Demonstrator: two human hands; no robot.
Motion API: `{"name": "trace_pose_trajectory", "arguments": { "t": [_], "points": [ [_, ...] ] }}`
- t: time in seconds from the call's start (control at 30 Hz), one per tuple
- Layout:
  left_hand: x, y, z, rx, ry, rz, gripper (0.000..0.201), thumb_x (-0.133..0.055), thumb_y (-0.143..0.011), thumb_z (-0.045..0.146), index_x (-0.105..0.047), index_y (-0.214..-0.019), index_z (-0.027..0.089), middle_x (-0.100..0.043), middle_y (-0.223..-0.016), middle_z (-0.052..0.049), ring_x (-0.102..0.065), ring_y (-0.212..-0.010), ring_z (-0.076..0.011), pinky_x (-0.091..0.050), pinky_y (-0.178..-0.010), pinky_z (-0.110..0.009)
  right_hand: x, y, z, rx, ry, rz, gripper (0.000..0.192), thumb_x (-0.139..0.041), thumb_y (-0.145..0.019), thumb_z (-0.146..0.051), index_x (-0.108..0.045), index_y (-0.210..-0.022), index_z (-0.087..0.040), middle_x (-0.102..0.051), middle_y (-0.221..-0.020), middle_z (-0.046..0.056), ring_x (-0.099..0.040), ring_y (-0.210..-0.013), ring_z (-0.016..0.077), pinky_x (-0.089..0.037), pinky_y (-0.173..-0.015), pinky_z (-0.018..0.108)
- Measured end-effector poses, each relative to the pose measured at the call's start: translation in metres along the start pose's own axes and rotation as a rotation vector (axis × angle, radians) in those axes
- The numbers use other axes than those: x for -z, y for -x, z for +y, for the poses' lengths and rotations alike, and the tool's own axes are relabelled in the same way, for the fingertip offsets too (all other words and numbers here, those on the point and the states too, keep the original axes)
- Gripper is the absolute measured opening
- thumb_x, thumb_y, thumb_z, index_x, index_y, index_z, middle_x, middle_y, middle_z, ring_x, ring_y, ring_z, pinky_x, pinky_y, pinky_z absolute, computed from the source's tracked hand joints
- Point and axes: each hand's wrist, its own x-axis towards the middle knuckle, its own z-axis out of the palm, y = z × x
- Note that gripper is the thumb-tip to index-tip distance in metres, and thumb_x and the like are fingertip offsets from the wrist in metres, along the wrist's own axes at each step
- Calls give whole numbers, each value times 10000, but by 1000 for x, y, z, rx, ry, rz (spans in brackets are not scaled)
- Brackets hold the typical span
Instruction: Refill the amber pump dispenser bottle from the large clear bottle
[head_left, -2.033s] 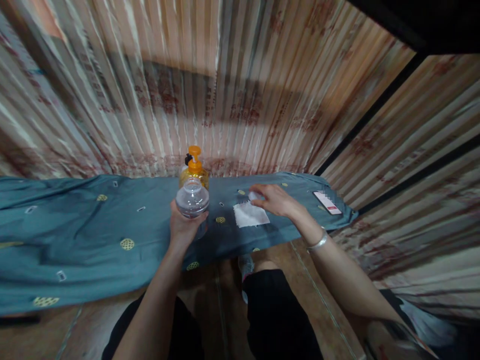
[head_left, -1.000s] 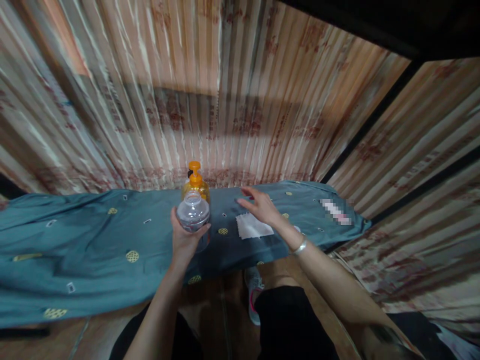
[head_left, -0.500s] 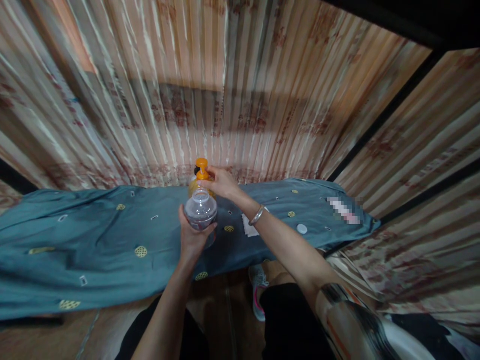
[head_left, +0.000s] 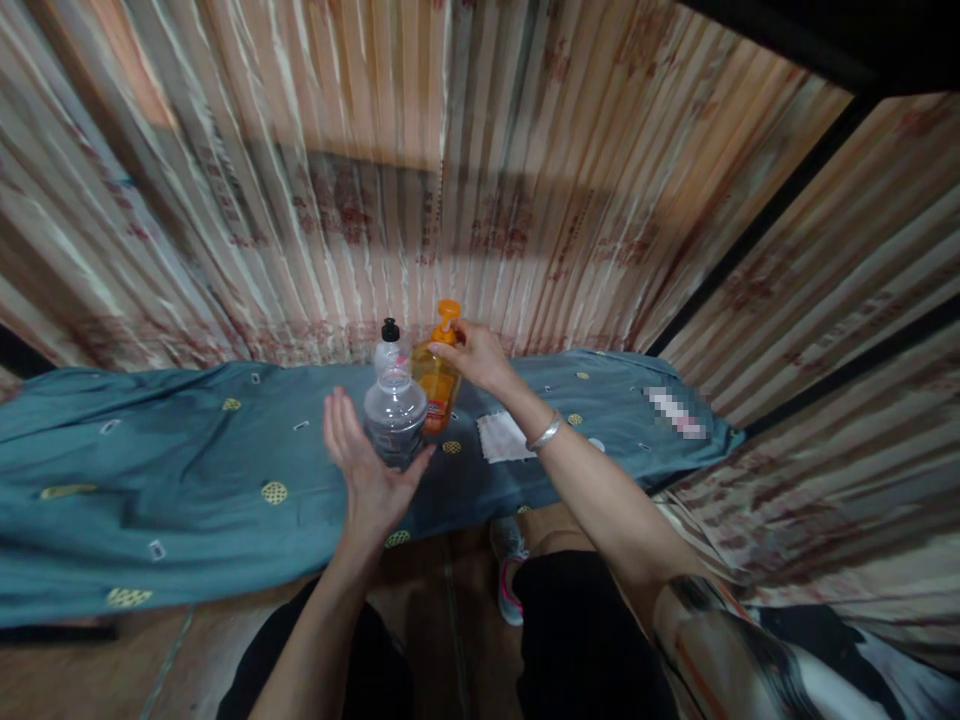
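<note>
1. Nearest the camera, the person's black-clad legs and one shoe (head_left: pixel 508 590) show below the edge of the worktop (head_left: pixel 187 500), which is draped in a teal patterned cloth

2. The left hand (head_left: pixel 360 470) is at the near side of the clear plastic bottle (head_left: pixel 395 415); the fingers are spread wide and upright, the palm and thumb cupped around the bottle's lower part, so the hand seems to steady it loosely rather than clamp it. The bottle stands upright on the cloth with its neck open, no cap on it

3. Just beside it to the right lies one white square of paper or cloth (head_left: pixel 506 438), flat on the worktop, and near that one small white round piece (head_left: pixel 598 444), perhaps a cap

4. The right hand (head_left: pixel 480 358) reaches across with a bangle on its wrist; its fingers are closed on the neck of the orange pump bottle (head_left: pixel 437 380), which tilts and sits touching or just behind the clear bottle, held near the pump so it can be carried one-handed

5. Behind stands one small bottle with a black cap (head_left: pixel 389 347), upright and untouched

6. Farthest is the striped curtain (head_left: pixel 480 200). Bottles counted: three
</note>
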Motion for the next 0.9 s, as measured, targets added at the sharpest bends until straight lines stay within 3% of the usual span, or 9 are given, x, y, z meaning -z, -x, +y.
{"name": "trace_pose_trajectory", "arguments": {
  "t": [0.1,0.2,0.3,0.5,0.7,0.9],
  "points": [
    [0,7,26,-139,14,-22,977,-821,-866,382,-254,-1659,309,-396,-1678,-160,-268,-1621,-418,-189,-1319,-663,9,8,11,-12,8,46,259,-733,-940,-376,-717,-1087,-163,-715,-884,2,-613,-775,171,-414,-732,267],
    [-19,26,43,-166,158,-172,752,-721,-936,316,-370,-1601,293,-542,-1565,-156,-453,-1533,-350,-348,-1276,-594,18,20,18,-4,-12,87,246,-736,-922,-394,-719,-1032,-175,-713,-846,-4,-628,-765,173,-429,-726,271],
    [-50,46,42,75,316,-288,941,-780,-868,332,-264,-1653,271,-397,-1694,-185,-350,-1602,-352,-310,-1298,-592,26,35,21,-15,-25,148,270,-775,-884,-428,-722,-986,-184,-746,-875,17,-672,-800,195,-464,-751,289],
    [-94,51,24,311,329,-256,1231,-888,-728,398,-118,-1673,227,-210,-1757,-251,-168,-1658,-413,-230,-1308,-649,24,71,20,-97,-119,252,329,-843,-801,-472,-722,-973,-219,-796,-992,47,-738,-971,266,-532,-886,367],
    [-115,36,20,442,366,-230,1317,-935,-623,417,-138,-1642,165,-322,-1682,-307,-332,-1596,-440,-286,-1289,-626,6,93,18,-159,-205,281,276,-841,-787,-438,-711,-931,-242,-772,-926,16,-716,-901,238,-538,-864,355],
    [-110,32,18,484,393,-222,1234,-941,-581,383,-261,-1598,220,-497,-1572,-224,-502,-1488,-405,-398,-1236,-594,6,95,27,-9,-317,176,222,-784,-861,-423,-697,-974,-253,-774,-996,23,-714,-954,239,-539,-908,364]
  ]
}}
